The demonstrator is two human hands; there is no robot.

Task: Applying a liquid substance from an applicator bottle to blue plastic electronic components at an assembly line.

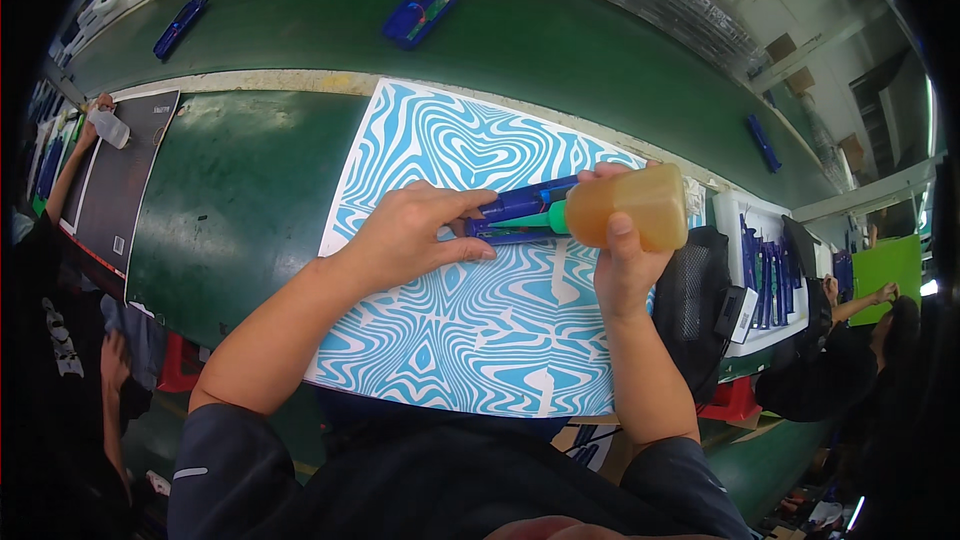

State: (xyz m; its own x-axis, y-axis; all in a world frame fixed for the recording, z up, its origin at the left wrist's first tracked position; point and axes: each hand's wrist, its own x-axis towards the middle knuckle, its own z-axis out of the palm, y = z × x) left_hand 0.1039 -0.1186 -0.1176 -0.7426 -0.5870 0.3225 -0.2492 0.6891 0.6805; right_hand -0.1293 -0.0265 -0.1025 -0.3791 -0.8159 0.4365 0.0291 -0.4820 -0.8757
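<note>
The left hand point(405, 233) pinches a long blue plastic casing point(527, 200) over a blue-and-white swirl-patterned mat point(425, 330) on the green worktop point(240, 200); the right hand point(627, 270) clasps a translucent amber squeeze bottle point(645, 202) (its green nozzle point(557, 218) points along the casing).

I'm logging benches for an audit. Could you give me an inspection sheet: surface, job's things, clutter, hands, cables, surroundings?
Surface: blue-and-white mat on green table.
Job's things: amber bottle, its green nozzle pointing toward the blue casing; contact unclear.
Clutter: black bag and white tray holding blue parts, right of the mat.
Hands: left hand holds the casing; right hand grips the bottle.
Cables: thin wire on far casing.
Surroundings: co-worker's hand at left; another at right.
</note>
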